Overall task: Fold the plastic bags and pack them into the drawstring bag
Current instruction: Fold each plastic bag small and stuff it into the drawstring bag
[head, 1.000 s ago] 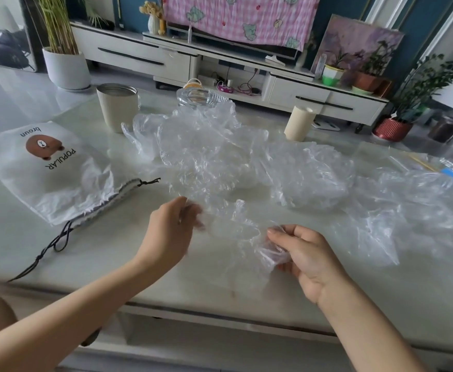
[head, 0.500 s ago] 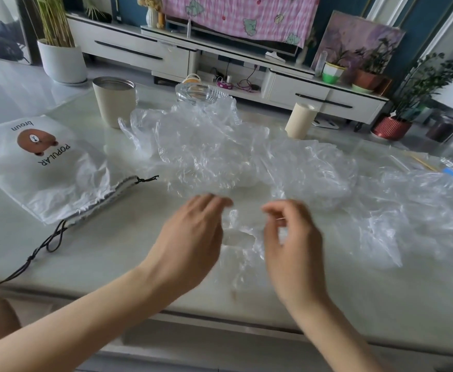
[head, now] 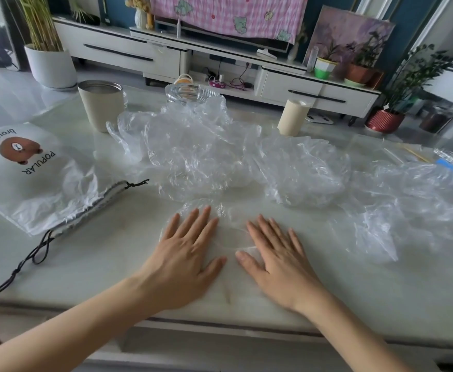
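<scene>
While both hands, left hand point(head: 186, 253) and right hand point(head: 279, 260), press flat with fingers spread on 1 clear plastic bag point(head: 229, 232) near the counter point(head: 91, 267) edge, trapped air could spring it crooked. Drawstring bag point(head: 37, 181) waits left, crumpled pile point(head: 233, 159) behind.

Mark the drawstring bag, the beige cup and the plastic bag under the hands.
drawstring bag point(head: 53, 189), head view, crinkled white body.
beige cup point(head: 100, 111), head view, side wall.
plastic bag point(head: 232, 237), head view, bare film at its middle.
</scene>
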### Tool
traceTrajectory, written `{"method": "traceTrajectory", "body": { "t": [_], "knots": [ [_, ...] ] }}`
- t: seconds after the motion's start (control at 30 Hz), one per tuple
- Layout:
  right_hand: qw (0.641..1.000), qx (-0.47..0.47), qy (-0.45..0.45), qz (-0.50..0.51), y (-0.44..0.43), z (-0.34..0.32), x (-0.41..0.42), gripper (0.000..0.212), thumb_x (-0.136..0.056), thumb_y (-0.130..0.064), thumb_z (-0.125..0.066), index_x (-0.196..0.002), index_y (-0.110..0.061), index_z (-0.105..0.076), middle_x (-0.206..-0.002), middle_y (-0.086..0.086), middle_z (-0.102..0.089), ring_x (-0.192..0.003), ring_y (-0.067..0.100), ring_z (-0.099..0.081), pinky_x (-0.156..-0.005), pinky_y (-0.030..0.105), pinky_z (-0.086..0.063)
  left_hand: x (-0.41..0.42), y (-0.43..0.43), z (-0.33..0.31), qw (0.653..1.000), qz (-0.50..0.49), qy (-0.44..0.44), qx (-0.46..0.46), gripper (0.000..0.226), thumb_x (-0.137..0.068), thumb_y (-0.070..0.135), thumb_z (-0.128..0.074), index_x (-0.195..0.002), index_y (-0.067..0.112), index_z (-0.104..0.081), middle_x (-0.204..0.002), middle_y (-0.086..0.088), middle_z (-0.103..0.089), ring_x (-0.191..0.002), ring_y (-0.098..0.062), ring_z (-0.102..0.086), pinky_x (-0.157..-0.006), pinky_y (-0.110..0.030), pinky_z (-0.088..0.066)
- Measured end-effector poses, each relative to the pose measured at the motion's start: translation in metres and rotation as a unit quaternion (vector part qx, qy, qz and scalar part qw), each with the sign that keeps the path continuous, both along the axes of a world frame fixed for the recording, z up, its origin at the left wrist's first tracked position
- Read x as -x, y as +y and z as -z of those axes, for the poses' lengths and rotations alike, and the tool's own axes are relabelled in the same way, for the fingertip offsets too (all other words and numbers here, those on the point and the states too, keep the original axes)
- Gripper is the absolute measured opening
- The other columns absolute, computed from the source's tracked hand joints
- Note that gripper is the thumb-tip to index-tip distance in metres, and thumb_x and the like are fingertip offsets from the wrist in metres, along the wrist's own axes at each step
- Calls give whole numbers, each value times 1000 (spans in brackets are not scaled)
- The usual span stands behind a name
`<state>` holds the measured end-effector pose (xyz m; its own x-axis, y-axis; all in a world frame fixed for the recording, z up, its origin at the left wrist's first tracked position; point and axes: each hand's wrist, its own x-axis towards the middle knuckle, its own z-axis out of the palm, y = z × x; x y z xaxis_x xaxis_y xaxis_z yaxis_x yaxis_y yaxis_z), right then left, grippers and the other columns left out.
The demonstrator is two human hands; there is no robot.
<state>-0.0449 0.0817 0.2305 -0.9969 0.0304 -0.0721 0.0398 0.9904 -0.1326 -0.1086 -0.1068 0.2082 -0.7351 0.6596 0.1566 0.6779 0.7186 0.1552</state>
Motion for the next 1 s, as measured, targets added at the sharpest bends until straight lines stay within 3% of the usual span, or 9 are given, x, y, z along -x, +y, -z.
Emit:
{"method": "traceTrajectory", "body": {
  "t": [0.17,0.23,0.3,0.4,0.47,0.57,0.8,0.93,1.0],
  "knots": [
    [1000,6,-13,-14,8,-2,-2,117,-45,-83,33,-148,-32,11,-146,-16,30,-131,-2,30,-110,30,23,-2,1,-16,997,-46,-57,7,109,-59,84,6,-150,26,-5,-157,3,5,-146,-18,0,-114,-31,5],
    [1000,15,0,-8,6,-6,-5,109,-56,-83,24,-149,-29,6,-153,-9,22,-134,1,27,-111,30,21,2,2,-30,996,-69,-61,-19,102,-59,76,-8,-144,26,-30,-153,2,-27,-139,-23,-21,-107,-37,-14],
    [997,28,74,-2,1,-10,-5,95,-72,-73,11,-150,-21,-8,-157,-3,8,-140,6,17,-112,25,18,5,4,-40,990,-76,30,-113,60,-76,54,-35,-110,16,-64,-111,-3,-65,-107,-32,-55,-85,-40,-38],
    [978,96,184,-5,-17,-14,0,64,-96,-51,-19,-145,-11,-30,-156,4,-19,-144,14,-10,-115,20,2,13,14,-31,979,18,85,-183,37,-85,28,-37,-98,12,-69,-103,-4,-69,-100,-31,-62,-82,-37,-49],
    [983,108,143,-26,-28,-12,5,53,-101,-37,-28,-148,-13,-22,-157,2,-13,-145,12,-6,-115,19,3,15,23,-23,990,76,47,-108,57,-88,34,-21,-123,11,-59,-135,-9,-54,-132,-28,-42,-111,-40,-25],
    [997,53,56,-20,-24,-3,10,60,-98,-48,-11,-150,-18,-5,-158,-2,5,-144,9,8,-112,23,14,19,24,-12,1000,23,-9,-4,88,-71,57,11,-150,24,-12,-159,-3,-4,-145,-18,7,-110,-29,17],
    [999,28,32,-31,-8,4,8,112,-54,-79,27,-150,-24,5,-156,-10,13,-136,-3,19,-109,22,19,17,9,-10,998,-41,-38,12,117,-46,78,38,-149,34,5,-157,1,15,-143,-17,17,-110,-28,17],
    [981,167,96,-27,-13,-16,-5,84,-81,-74,-27,-147,-22,-25,-157,-7,-12,-142,2,-6,-111,13,1,16,7,-10,996,-60,-62,-35,107,-59,83,12,-146,20,20,-157,-1,11,-143,-23,17,-114,-32,15],
    [974,207,81,-47,-15,-32,-20,68,-84,-61,-52,-140,-27,-33,-154,-13,-14,-140,-1,-10,-110,12,-7,18,6,-13,990,-45,-72,-111,100,-70,74,-3,-150,15,-5,-158,-3,-4,-145,-20,7,-115,-29,8]
  ]
}}
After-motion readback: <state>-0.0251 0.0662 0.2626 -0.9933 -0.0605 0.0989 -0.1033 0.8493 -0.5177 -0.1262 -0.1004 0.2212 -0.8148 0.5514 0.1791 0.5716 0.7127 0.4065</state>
